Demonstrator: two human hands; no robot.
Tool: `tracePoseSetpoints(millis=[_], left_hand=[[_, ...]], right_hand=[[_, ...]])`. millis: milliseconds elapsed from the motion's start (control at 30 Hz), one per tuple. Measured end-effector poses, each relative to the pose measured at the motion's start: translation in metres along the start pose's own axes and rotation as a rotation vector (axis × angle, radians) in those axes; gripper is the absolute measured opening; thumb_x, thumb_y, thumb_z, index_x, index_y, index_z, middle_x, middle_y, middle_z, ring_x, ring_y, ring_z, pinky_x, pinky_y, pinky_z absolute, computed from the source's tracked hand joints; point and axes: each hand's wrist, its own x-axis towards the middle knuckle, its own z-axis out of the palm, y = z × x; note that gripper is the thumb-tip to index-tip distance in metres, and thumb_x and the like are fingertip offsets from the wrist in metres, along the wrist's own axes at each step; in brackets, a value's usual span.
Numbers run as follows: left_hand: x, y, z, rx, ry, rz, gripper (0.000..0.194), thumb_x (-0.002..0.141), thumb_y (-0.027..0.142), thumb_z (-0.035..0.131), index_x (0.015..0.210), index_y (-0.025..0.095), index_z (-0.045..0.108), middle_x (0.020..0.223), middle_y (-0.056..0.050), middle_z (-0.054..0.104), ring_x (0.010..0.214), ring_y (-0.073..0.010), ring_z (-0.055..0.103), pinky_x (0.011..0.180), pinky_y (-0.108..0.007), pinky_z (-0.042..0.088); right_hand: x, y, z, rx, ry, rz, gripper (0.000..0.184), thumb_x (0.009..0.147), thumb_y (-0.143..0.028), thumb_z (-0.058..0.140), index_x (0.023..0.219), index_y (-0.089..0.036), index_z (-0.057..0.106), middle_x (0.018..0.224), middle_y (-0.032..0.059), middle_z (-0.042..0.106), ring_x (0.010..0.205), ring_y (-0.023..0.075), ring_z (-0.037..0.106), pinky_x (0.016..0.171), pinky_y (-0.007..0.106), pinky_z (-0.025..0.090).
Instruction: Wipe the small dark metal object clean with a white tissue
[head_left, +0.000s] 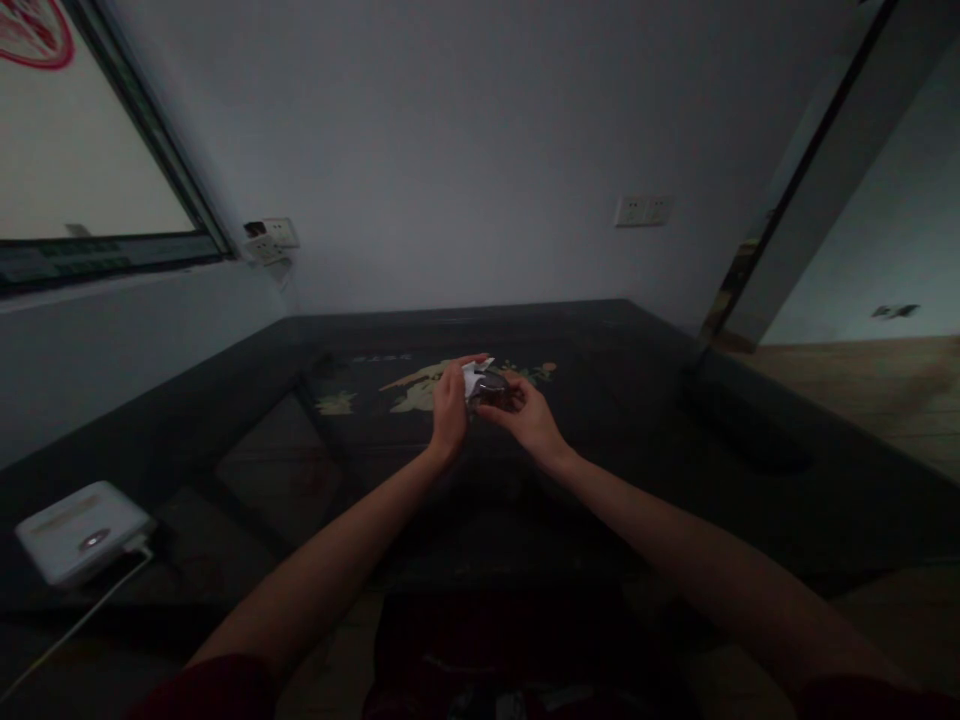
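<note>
Over the middle of the dark table, my two hands are close together. My left hand [450,405] is closed around a crumpled white tissue or cloth [471,378], which lies against a dark lens. That lens belongs to what looks like a pair of glasses [492,382]. My right hand [529,415] pinches the glasses from the right side, thumb below and fingers above. The fingers partly hide the frame, and the dim light blurs its detail.
The glossy dark table [600,350] carries a floral bird pattern and meets a wall behind. At left stands a white box-shaped device [86,530] with a white cable [75,625]. A dark elongated object [750,435] lies at right. Wall sockets [643,210] are above.
</note>
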Motion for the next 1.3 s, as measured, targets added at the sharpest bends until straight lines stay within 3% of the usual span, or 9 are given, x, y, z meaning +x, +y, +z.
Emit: tracePoseSetpoints(millis=[133, 233, 367, 567, 733, 833, 967, 1167, 1300], left_hand=[[-0.002, 0.005, -0.002, 0.134, -0.058, 0.176, 0.036, 0.092, 0.045, 0.043, 0.092, 0.019, 0.068, 0.104, -0.01, 0.068, 0.103, -0.0218, 0.061, 0.095, -0.034, 0.043], [-0.001, 0.001, -0.003, 0.125, -0.074, 0.138, 0.036, 0.09, 0.046, 0.045, 0.091, 0.019, 0.069, 0.101, -0.01, 0.068, 0.099, -0.0218, 0.062, 0.092, -0.034, 0.044], [0.005, -0.007, -0.003, -0.015, -0.04, -0.087, 0.033, 0.087, 0.04, 0.047, 0.087, 0.017, 0.071, 0.094, -0.008, 0.071, 0.085, -0.0203, 0.065, 0.081, -0.032, 0.049], [0.017, -0.01, 0.0, -0.427, -0.082, -0.578, 0.031, 0.08, 0.035, 0.045, 0.082, 0.014, 0.068, 0.083, -0.009, 0.073, 0.086, -0.0254, 0.069, 0.08, -0.038, 0.054], [0.021, -0.012, -0.001, -0.544, -0.172, -0.693, 0.037, 0.08, 0.043, 0.046, 0.082, 0.014, 0.068, 0.084, -0.012, 0.073, 0.091, -0.0283, 0.069, 0.084, -0.04, 0.054], [0.016, -0.013, 0.0, -0.492, -0.09, -0.622, 0.037, 0.083, 0.042, 0.044, 0.084, 0.014, 0.068, 0.083, -0.01, 0.073, 0.089, -0.0267, 0.069, 0.083, -0.039, 0.053], [0.006, -0.009, 0.0, -0.225, 0.0, -0.29, 0.036, 0.087, 0.044, 0.045, 0.092, 0.016, 0.067, 0.095, -0.007, 0.072, 0.092, -0.0225, 0.066, 0.086, -0.035, 0.05], [-0.003, 0.003, -0.002, 0.159, -0.088, 0.197, 0.039, 0.091, 0.05, 0.043, 0.098, 0.02, 0.067, 0.109, -0.01, 0.067, 0.106, -0.0229, 0.06, 0.098, -0.036, 0.042], [-0.001, 0.004, -0.003, 0.2, -0.133, 0.274, 0.035, 0.091, 0.046, 0.044, 0.094, 0.02, 0.068, 0.104, -0.01, 0.068, 0.111, -0.024, 0.058, 0.1, -0.038, 0.04]], right_hand=[[0.001, 0.003, 0.0, -0.008, 0.006, -0.002, 0.058, 0.047, -0.038, 0.087, 0.088, -0.022, 0.049, 0.089, 0.0037, 0.067, 0.089, 0.0228, 0.068, 0.089, 0.04, 0.052], [0.001, 0.005, 0.0, -0.023, 0.018, -0.024, 0.058, 0.048, -0.04, 0.087, 0.087, -0.022, 0.049, 0.088, 0.0037, 0.068, 0.089, 0.0229, 0.068, 0.089, 0.04, 0.053], [0.0, 0.005, -0.001, -0.052, 0.021, -0.062, 0.06, 0.046, -0.04, 0.088, 0.088, -0.022, 0.049, 0.089, 0.0041, 0.067, 0.09, 0.0228, 0.068, 0.088, 0.04, 0.053], [-0.003, 0.001, -0.001, -0.085, -0.01, -0.101, 0.063, 0.045, -0.04, 0.089, 0.091, -0.02, 0.052, 0.094, 0.0062, 0.066, 0.091, 0.0233, 0.067, 0.088, 0.041, 0.053], [-0.002, 0.002, 0.0, -0.072, -0.015, -0.088, 0.063, 0.043, -0.041, 0.089, 0.089, -0.02, 0.052, 0.094, 0.0063, 0.066, 0.092, 0.0237, 0.067, 0.088, 0.041, 0.053], [-0.001, 0.002, 0.0, -0.051, -0.018, -0.049, 0.06, 0.045, -0.041, 0.088, 0.088, -0.021, 0.051, 0.09, 0.0047, 0.068, 0.089, 0.023, 0.068, 0.088, 0.04, 0.053], [0.0, 0.001, -0.002, -0.026, -0.014, -0.017, 0.057, 0.047, -0.041, 0.087, 0.087, -0.021, 0.051, 0.088, 0.004, 0.068, 0.087, 0.0223, 0.069, 0.086, 0.04, 0.053], [0.002, 0.004, -0.002, -0.014, 0.014, -0.041, 0.057, 0.047, -0.042, 0.086, 0.085, -0.023, 0.049, 0.088, 0.0031, 0.068, 0.088, 0.0218, 0.068, 0.087, 0.039, 0.053], [0.001, 0.004, -0.001, -0.017, 0.041, -0.079, 0.06, 0.045, -0.044, 0.087, 0.085, -0.023, 0.048, 0.086, 0.0023, 0.067, 0.087, 0.0217, 0.068, 0.086, 0.038, 0.053]])
